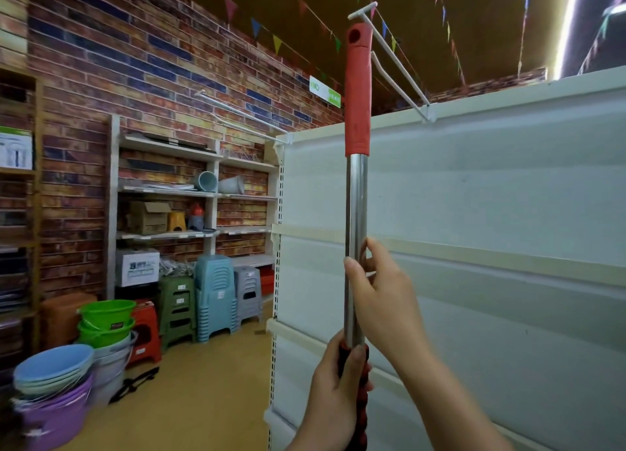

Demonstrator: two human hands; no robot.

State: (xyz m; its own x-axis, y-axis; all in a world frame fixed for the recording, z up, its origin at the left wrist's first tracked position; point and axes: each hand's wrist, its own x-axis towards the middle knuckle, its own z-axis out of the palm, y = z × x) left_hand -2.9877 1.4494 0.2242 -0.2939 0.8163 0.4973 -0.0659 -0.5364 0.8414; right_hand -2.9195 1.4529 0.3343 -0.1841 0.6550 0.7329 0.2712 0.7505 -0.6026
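Pole is held upright, long axis vertical, beside the shelf panel. Left hand grip is clamped on the ribbed lower section. Right hand is pinched on the steel tube, nearer the hook. Hang hole sits just below the hook tip.

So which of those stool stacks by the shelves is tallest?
The light blue stack, between the green stack and the grey stack; its top stands higher than both and than the red stools further left.
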